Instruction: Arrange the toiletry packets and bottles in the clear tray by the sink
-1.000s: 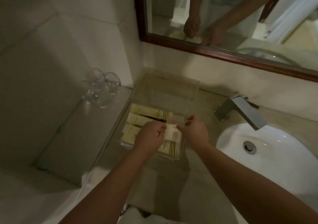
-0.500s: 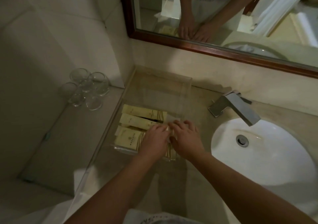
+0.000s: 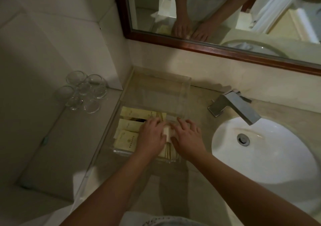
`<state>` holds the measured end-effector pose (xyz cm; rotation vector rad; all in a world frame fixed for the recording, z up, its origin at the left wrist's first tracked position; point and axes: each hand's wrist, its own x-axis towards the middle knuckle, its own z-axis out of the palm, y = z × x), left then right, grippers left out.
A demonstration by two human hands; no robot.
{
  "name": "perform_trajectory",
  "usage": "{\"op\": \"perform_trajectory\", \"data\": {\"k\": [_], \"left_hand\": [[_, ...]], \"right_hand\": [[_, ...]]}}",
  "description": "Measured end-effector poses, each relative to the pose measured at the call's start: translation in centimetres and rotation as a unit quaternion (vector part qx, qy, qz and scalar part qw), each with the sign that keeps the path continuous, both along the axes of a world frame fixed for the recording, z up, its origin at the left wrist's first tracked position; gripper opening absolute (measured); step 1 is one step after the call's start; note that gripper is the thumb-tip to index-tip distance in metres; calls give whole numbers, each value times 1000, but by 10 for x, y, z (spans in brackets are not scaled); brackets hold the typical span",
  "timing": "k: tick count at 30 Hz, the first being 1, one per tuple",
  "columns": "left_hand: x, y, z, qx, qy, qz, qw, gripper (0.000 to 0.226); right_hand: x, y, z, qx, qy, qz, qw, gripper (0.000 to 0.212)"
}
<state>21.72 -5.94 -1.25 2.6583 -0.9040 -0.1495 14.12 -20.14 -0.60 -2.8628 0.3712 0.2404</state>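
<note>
A clear tray (image 3: 119,150) sits on the counter left of the sink, its clear lid (image 3: 161,93) raised at the back. Several cream toiletry packets (image 3: 127,139) lie flat inside it, side by side. A small white packet (image 3: 167,133) rests on top of them near the tray's right side. My left hand (image 3: 152,135) and my right hand (image 3: 186,137) lie palm down on either side of the white packet, fingers touching it. No bottles show; the hands hide the tray's right part.
A white sink basin (image 3: 264,156) with a steel faucet (image 3: 234,106) is right of the tray. Several upturned glasses (image 3: 83,92) stand on a lower ledge to the left. A wood-framed mirror (image 3: 208,47) hangs on the wall behind.
A second ago both hands held the white packet slightly above the tray. They have lowered it onto the cream packets and now rest flat beside it.
</note>
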Motion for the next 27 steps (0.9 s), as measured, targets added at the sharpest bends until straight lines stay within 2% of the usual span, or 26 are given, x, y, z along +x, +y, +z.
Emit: {"op": "perform_trajectory", "data": {"k": [3, 7, 15, 22, 27], "left_hand": [[21, 10, -2, 45, 34, 38, 998, 57], [32, 15, -8, 84, 50, 24, 995, 62], [34, 22, -9, 96, 31, 8, 995, 61], [31, 24, -15, 120, 45, -4, 992, 68], [29, 24, -8, 84, 54, 14, 995, 66]], "right_hand": [[4, 3, 1, 6, 5, 16, 1000, 56], [8, 6, -1, 14, 26, 43, 999, 62], [7, 5, -4, -4, 32, 33, 999, 61], [3, 6, -3, 10, 33, 24, 999, 62], [-5, 8, 4, 46, -29, -31, 998, 60]]}}
